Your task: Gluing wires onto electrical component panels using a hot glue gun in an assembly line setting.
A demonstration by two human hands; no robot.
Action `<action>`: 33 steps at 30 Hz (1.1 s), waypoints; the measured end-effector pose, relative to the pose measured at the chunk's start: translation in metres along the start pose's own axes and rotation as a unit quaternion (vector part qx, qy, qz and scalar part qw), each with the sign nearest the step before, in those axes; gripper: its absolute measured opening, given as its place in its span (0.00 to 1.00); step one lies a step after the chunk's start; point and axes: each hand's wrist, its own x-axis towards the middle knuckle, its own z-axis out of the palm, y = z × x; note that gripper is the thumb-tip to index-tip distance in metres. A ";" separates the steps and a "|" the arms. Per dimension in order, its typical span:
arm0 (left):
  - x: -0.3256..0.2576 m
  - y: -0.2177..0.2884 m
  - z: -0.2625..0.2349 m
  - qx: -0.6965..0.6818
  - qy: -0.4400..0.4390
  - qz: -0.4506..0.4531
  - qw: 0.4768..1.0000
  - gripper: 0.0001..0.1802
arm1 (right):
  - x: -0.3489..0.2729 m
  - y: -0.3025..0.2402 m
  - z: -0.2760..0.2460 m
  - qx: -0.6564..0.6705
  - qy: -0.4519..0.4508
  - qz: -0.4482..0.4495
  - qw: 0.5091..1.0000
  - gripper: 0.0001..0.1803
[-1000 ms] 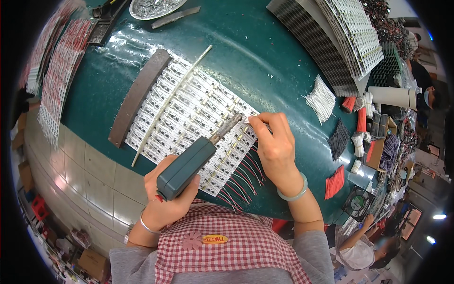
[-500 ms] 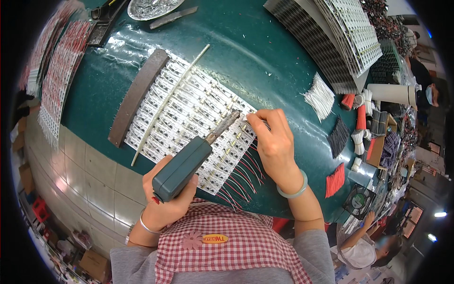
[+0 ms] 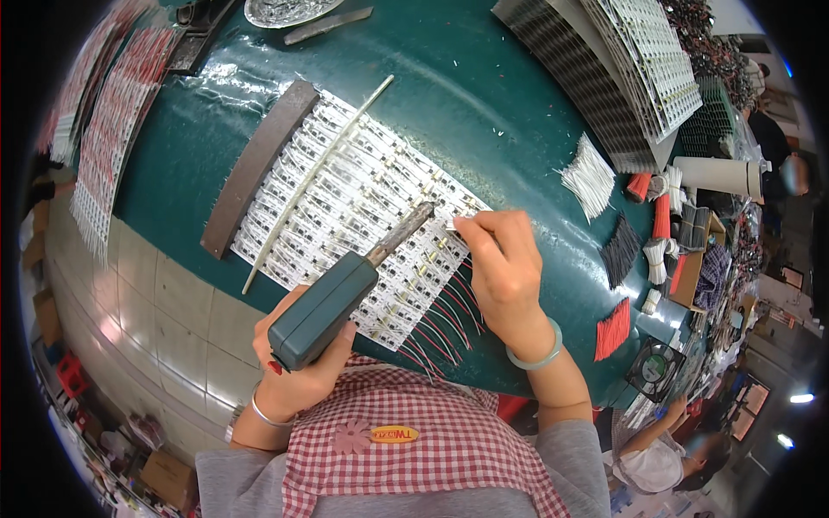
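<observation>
My left hand (image 3: 304, 350) is wrapped round the dark green body of a soldering gun (image 3: 324, 311). The gun's metal barrel points up and right, its tip over the right part of a white circuit board panel (image 3: 345, 203) with rows of small components. My right hand (image 3: 508, 263) is closed in a pinch at the panel's right edge, a short white wire end just showing at the fingertips. Red, black and white wires (image 3: 445, 324) hang off the panel's lower right edge. A brown curved bar (image 3: 259, 173) lies along the panel's left side, and a thin pale rod (image 3: 318, 183) crosses it.
To the right lie bundles of white wires (image 3: 589, 180), black wires (image 3: 619, 250) and red wires (image 3: 612, 330). Stacked panels (image 3: 639, 69) stand at far right, wired panels (image 3: 117, 138) at far left. A foil-lined dish (image 3: 289, 10) sits at the back. Another person (image 3: 656, 462) works at lower right.
The soldering gun has drawn slightly left and down, its tip a little farther from my right fingertips. My right hand has shifted slightly down and right. The whole view has moved a little.
</observation>
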 end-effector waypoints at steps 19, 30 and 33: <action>-0.006 -0.005 0.005 0.011 0.007 -0.012 1.000 0.10 | -0.001 0.000 0.005 0.010 -0.039 0.000 0.999 0.22; -0.008 -0.006 0.003 0.007 -0.007 -0.014 1.000 0.09 | 0.001 -0.002 0.004 -0.005 -0.048 -0.005 0.999 0.21; -0.011 -0.010 -0.001 0.026 -0.012 0.009 1.000 0.10 | 0.001 -0.002 0.004 -0.005 -0.047 -0.006 0.999 0.21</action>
